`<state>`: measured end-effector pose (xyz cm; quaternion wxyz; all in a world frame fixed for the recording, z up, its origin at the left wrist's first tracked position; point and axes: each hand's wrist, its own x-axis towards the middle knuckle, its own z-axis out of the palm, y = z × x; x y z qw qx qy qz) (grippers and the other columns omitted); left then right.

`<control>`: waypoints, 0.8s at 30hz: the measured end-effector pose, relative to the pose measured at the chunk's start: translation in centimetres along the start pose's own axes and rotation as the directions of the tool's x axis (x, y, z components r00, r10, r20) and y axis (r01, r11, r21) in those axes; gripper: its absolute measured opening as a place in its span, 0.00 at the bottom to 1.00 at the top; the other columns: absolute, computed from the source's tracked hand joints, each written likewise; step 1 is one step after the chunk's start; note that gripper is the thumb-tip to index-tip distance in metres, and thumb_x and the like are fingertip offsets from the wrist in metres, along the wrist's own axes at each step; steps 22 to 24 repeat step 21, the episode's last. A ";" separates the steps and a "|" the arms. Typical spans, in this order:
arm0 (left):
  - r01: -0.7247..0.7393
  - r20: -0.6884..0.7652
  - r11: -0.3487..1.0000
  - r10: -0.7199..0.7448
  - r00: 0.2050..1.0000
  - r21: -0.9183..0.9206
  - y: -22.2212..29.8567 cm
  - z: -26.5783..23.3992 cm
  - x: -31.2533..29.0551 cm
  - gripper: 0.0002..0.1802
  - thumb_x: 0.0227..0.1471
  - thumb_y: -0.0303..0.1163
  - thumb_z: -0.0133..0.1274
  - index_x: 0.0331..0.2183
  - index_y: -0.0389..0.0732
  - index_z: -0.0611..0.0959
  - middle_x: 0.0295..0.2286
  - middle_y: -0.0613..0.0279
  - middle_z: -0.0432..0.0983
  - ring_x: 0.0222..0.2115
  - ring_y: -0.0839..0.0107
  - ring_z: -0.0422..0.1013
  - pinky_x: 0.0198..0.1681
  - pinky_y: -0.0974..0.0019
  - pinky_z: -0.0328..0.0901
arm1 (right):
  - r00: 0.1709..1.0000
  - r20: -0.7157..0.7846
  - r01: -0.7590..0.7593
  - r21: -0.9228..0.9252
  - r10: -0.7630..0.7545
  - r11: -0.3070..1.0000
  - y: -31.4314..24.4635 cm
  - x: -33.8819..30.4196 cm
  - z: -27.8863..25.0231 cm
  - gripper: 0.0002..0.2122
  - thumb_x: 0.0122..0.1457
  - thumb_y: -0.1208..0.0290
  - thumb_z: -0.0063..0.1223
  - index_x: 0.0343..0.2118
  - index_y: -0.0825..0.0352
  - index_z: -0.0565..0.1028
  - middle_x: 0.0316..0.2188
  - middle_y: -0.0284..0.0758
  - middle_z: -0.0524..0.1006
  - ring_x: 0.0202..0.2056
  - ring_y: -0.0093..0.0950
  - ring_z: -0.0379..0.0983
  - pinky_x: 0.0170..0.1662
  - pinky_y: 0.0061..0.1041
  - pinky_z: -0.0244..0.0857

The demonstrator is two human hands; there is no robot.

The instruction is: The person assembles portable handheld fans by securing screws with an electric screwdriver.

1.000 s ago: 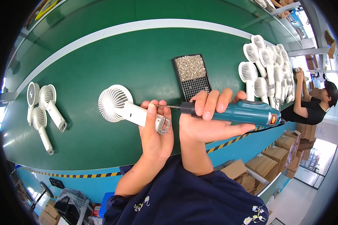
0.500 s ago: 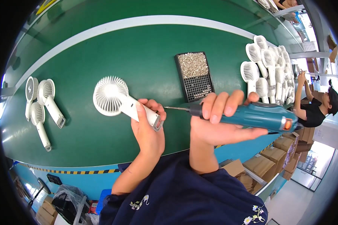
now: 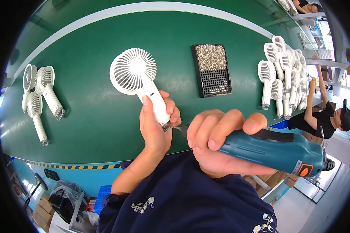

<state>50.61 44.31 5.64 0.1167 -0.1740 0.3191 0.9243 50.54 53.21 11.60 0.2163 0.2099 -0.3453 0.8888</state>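
Note:
My left hand [image 3: 157,126] is closed round the lower handle of a white handheld fan [image 3: 134,72], whose round grille tilts up and away to the left. A small metal loop [image 3: 166,127] sticks out at the handle's bottom end. In my right hand [image 3: 225,139] is a teal electric screwdriver [image 3: 260,149], gripped near its black nose. Its bit points left and meets the fan's bottom end beside the loop; whether a screw sits on the tip is hidden. Beyond my hands lies a black screw tray [image 3: 216,95], its far half heaped with small silvery screws.
Three white fans [image 3: 48,91] lie at the left of the green table [image 3: 93,132]. Many more fans [image 3: 286,73] are piled at the right. A person in black [image 3: 319,120] works past the pile. Cardboard boxes [image 3: 274,178] stand below the table's right side.
The fan has turned more upright, its grille moving right and away. My right hand has brought the screwdriver nearer and lower, so its bit now reaches the handle's end.

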 end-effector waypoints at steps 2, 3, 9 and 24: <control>-0.002 0.010 1.000 0.002 1.000 0.004 0.0 -0.1 0.0 0.26 0.61 0.54 0.31 0.38 0.38 0.68 0.21 0.64 0.63 0.18 0.76 0.58 0.20 0.71 0.53 | 1.000 -0.001 -0.012 0.004 0.012 1.000 0.0 -0.2 -0.1 0.38 0.48 0.29 0.41 0.44 0.67 0.62 0.22 0.41 0.68 0.17 0.30 0.63 0.21 0.28 0.61; -0.005 0.020 1.000 0.005 1.000 0.010 0.1 -0.1 0.0 0.27 0.61 0.54 0.31 0.38 0.38 0.68 0.21 0.65 0.63 0.18 0.76 0.58 0.20 0.72 0.53 | 0.998 -0.002 -0.061 -0.066 0.061 0.996 -0.1 -0.3 -0.3 0.37 0.49 0.30 0.39 0.45 0.63 0.62 0.22 0.38 0.68 0.15 0.29 0.63 0.19 0.28 0.61; 0.027 0.019 0.999 -0.027 0.999 0.017 0.2 0.0 0.0 0.27 0.61 0.55 0.31 0.38 0.38 0.68 0.21 0.65 0.64 0.18 0.76 0.58 0.21 0.72 0.54 | 0.995 -0.016 -0.100 -0.110 0.099 0.989 0.0 -0.5 -0.5 0.35 0.49 0.29 0.39 0.45 0.59 0.61 0.22 0.36 0.69 0.14 0.29 0.65 0.18 0.29 0.61; 0.015 0.003 0.999 -0.016 1.000 0.041 0.0 -0.1 0.0 0.28 0.60 0.56 0.33 0.39 0.38 0.68 0.22 0.65 0.64 0.19 0.76 0.58 0.22 0.72 0.54 | 0.995 0.021 -0.098 -0.135 0.102 0.986 0.2 -0.4 -0.2 0.35 0.49 0.29 0.39 0.44 0.61 0.62 0.21 0.37 0.69 0.13 0.30 0.64 0.16 0.29 0.60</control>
